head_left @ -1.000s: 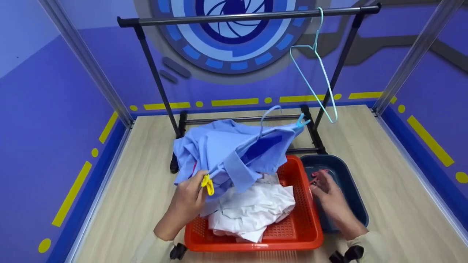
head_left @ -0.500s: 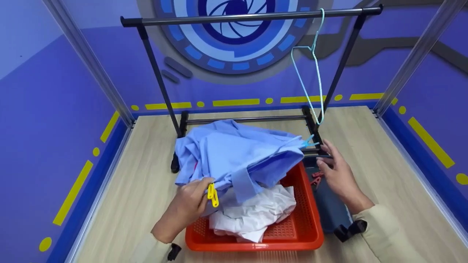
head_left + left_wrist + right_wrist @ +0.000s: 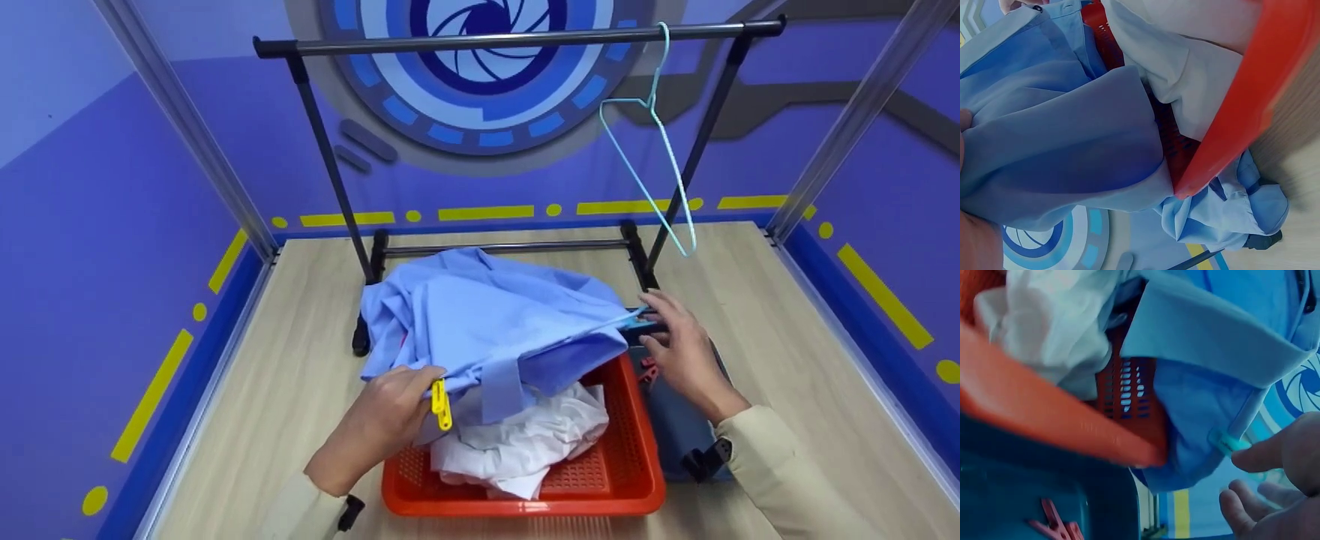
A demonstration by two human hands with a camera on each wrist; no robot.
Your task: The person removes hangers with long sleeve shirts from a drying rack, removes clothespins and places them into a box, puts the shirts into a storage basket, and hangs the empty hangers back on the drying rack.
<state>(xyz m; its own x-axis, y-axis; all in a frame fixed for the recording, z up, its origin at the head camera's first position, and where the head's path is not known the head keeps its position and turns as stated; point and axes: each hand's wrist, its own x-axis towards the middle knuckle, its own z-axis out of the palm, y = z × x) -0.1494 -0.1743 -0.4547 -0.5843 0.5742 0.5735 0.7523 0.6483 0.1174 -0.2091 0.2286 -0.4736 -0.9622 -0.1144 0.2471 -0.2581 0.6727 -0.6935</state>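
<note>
A light blue garment (image 3: 517, 315) is spread above the red basket (image 3: 525, 508), its band-like edge toward me. At its near left corner my left hand (image 3: 382, 409) pinches the cloth beside a yellow clothespin (image 3: 441, 405). My right hand (image 3: 682, 352) is at the garment's right corner, thumb and fingers spread around a light blue clothespin (image 3: 636, 322). In the right wrist view my thumb lies against or very near that clothespin (image 3: 1224, 441), with the fingers apart below. White crumpled cloth (image 3: 517, 442) lies in the basket.
A dark blue tub (image 3: 679, 427) holding red clothespins (image 3: 648, 369) stands right of the basket. Behind is a black clothes rack (image 3: 450, 43) with a pale green hanger (image 3: 660, 135) on its bar. Walls enclose the wooden surface (image 3: 780, 337).
My right hand has moved up from the tub to the light blue clothespin. The garment's right corner has dropped and shifted right, and the hanger hook above it has gone from sight.
</note>
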